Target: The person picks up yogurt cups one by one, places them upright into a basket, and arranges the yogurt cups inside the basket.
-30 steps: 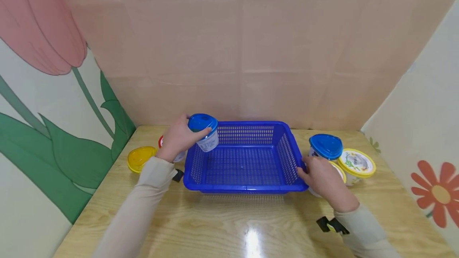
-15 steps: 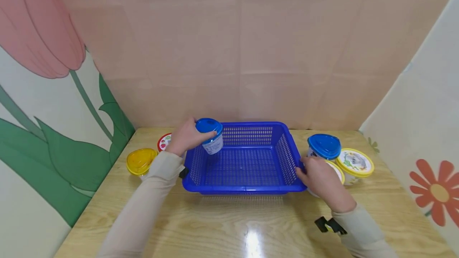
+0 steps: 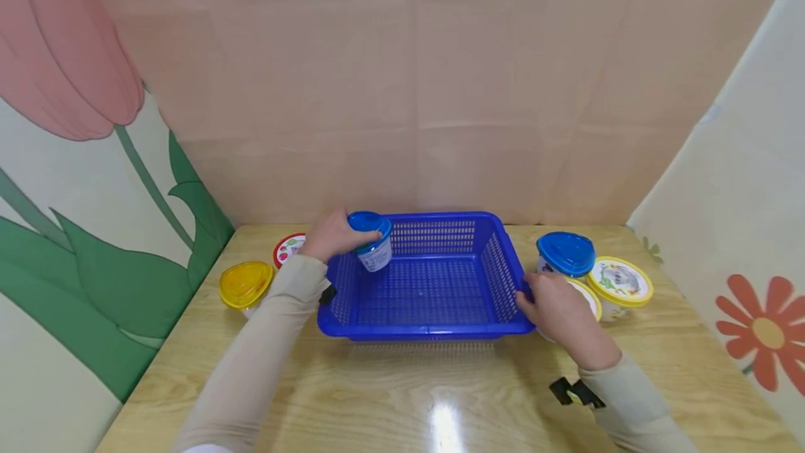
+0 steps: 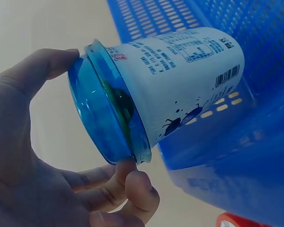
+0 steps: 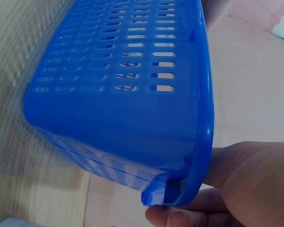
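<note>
By its lid, my left hand (image 3: 331,235) grips a white printed yogurt-type cup (image 3: 376,257) with a clear blue lid (image 4: 92,109). In the left wrist view, the thumb presses one side of the lid and curled fingers press the other. The cup's base is at the left end of a blue plastic basket (image 3: 428,331), within its rim; whether it touches the basket floor cannot be told. At the basket's right end, my right hand (image 3: 562,307) holds the rim, thumb inside and fingers outside and underneath, as the right wrist view (image 5: 206,210) partly shows.
Left of the basket stand a yellow-lidded cup (image 3: 246,284) and a red-lidded tub (image 3: 288,249), partly behind the left arm. To its right are a blue-lidded cup (image 3: 567,253) and two yellow-rimmed tubs (image 3: 621,281), (image 3: 585,297). A papered wall (image 3: 409,89) rises behind the wooden table (image 3: 377,397).
My left hand has carried the blue-lidded cup to the right and slightly lower over the basket's left end. The right hand has stayed on the rim.
</note>
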`<state>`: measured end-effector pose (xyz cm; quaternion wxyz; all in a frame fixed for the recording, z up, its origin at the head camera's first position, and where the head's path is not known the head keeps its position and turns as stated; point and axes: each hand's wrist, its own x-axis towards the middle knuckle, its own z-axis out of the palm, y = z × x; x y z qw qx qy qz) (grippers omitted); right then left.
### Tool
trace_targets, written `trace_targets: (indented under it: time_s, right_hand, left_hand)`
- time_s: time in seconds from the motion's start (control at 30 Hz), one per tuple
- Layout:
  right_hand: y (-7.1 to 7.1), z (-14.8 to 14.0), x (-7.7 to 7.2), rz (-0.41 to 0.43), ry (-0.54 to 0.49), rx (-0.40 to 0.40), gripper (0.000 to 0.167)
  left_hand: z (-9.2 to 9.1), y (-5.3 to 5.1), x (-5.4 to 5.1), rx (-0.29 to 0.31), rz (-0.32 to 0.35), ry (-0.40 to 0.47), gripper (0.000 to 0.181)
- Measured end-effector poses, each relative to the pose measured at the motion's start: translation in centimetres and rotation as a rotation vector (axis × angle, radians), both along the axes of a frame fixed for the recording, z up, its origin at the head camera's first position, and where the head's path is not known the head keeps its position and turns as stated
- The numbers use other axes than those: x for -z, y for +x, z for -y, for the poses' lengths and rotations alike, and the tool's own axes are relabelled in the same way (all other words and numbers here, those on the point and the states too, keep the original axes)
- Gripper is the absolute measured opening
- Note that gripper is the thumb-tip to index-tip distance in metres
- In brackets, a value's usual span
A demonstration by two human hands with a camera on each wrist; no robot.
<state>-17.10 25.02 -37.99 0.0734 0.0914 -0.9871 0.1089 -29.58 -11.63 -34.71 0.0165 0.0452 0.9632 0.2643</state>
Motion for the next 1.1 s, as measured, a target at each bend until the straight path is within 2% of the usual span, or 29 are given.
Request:
trace_targets:
  time_s: [0.33, 0.67, 1.1]
  right_hand:
    - [0.2, 0.2, -0.2, -0.002, 0.002, 0.006, 0.02]
    - [0.3, 0.3, -0.3, 0.007, 0.011, 0.012, 0.02]
    - [0.5, 0.3, -0.2, 0.032, -0.012, 0.024, 0.021]
  left_hand:
    - [-0.1, -0.4, 0.6, -0.01, 0.068, -0.022, 0.082]
    - [-0.2, -0.5, 0.9, -0.025, 0.143, -0.035, 0.091]
    - [-0.1, -0.9, 1.1, -0.028, 0.174, -0.046, 0.095]
